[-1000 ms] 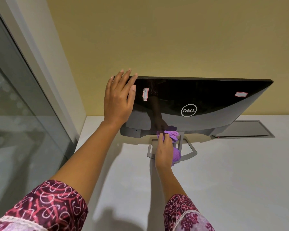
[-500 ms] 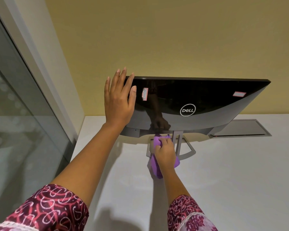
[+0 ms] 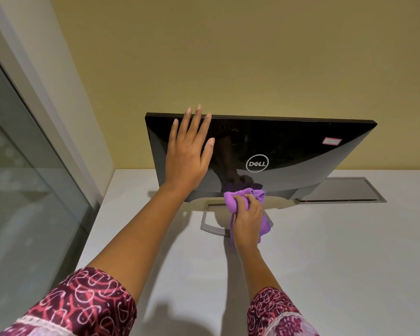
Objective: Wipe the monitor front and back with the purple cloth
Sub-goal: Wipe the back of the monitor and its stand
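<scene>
The monitor (image 3: 289, 146) stands on the white desk with its glossy black back and logo facing me, tilted forward. My left hand (image 3: 188, 154) lies flat, fingers spread, against the left part of that back, fingertips at the top edge. My right hand (image 3: 247, 220) grips the bunched purple cloth (image 3: 238, 197) and presses it against the monitor's lower edge, where the stand neck meets the panel. The grey open-frame stand base (image 3: 211, 224) shows to the left of that hand; its right part is hidden.
The white desk (image 3: 337, 263) stretches right and toward me. A grey rectangular cable hatch (image 3: 342, 190) is set into it behind the monitor's right side. A yellow wall rises behind, and a glass partition (image 3: 22, 190) with a white frame runs along the left.
My left hand has slid right from the monitor's left edge onto its back. My right hand with the cloth dropped toward the stand base, then came back up to the lower edge.
</scene>
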